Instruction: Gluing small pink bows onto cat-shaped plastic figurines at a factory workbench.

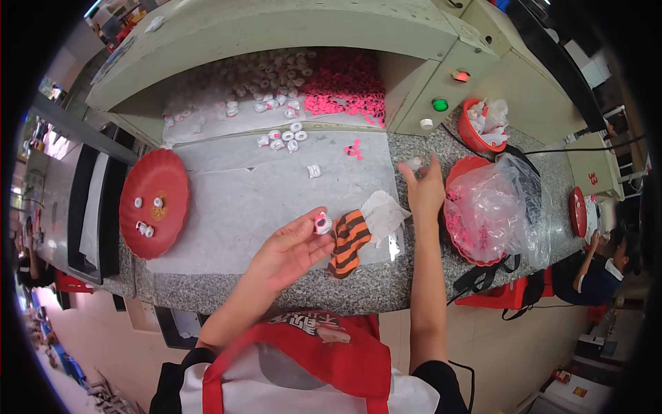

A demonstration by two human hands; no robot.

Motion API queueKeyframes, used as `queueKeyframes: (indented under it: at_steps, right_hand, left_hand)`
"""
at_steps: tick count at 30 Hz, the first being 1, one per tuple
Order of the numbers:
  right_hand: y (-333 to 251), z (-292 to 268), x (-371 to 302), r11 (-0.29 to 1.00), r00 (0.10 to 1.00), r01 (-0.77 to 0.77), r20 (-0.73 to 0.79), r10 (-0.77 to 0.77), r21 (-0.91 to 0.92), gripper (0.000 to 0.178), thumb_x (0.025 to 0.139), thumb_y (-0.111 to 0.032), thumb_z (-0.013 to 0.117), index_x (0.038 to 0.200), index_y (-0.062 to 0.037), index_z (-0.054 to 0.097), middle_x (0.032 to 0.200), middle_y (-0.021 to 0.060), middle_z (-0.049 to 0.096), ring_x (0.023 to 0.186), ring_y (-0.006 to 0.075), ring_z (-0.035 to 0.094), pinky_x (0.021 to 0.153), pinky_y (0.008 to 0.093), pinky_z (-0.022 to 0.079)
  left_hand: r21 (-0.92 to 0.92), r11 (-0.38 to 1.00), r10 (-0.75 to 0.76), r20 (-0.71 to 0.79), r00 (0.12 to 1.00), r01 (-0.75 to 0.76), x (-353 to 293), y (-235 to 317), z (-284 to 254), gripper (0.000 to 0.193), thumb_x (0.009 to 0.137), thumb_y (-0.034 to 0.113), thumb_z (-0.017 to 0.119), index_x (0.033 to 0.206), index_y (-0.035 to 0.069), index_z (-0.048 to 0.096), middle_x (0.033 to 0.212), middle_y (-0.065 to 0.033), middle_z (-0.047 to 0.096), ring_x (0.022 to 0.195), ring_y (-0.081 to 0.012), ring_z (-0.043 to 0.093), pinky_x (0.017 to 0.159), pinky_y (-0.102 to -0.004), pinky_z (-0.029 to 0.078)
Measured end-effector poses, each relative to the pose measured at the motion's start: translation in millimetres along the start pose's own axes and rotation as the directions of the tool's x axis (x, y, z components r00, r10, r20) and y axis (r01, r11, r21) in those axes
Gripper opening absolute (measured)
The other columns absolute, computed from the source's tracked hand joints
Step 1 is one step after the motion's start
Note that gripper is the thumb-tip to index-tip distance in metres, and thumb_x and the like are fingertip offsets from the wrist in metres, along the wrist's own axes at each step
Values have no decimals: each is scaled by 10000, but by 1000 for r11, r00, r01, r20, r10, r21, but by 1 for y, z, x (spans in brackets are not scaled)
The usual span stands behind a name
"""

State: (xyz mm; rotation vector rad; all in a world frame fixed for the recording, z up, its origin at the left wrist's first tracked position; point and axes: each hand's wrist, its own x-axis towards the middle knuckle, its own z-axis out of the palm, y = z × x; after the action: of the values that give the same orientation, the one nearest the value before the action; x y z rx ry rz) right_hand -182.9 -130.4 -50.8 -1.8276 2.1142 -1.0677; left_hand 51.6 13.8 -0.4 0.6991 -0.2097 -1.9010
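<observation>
Between the thumb and fingers of my left hand (293,250) is a small rounded white piece (323,223) with a pink and black face. Thumb and fingers of my right hand (425,190) are spread apart on the granite top, beside a small whitish, partly clear object (414,163) too blurred to name. An orange-and-black striped cloth (350,243) lies just right of my left hand, against a crumpled white tissue (385,218). Farther back on the white sheet (227,207) sit a lone white piece (314,171), a cluster of white pieces (284,140) and a few pink bits (354,150).
Ahead, a pale green open-fronted cabinet (296,34) holds many white pieces and a pink heap (345,90). A red scalloped tray (153,238) stands left. To the right are a red basin (458,241) under a plastic bag and a red bucket (471,134). Another person (603,279) sits far right.
</observation>
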Motion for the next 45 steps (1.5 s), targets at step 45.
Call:
queueKeyframes:
  at_steps: [45]
  right_hand:
    - [-50, -101, -142, 450, 823, -521, 566, 40, 726, 248, 876, -126, 439, 1094, -7, 445, 686, 54, 525, 504, 64, 413, 450, 179, 335]
  left_hand:
    - [73, 997, -28, 112, 993, 20, -12, 2, 17, 343, 865, 89, 465, 1181, -39, 426, 1047, -160, 560, 936, -249, 583, 835, -327, 483]
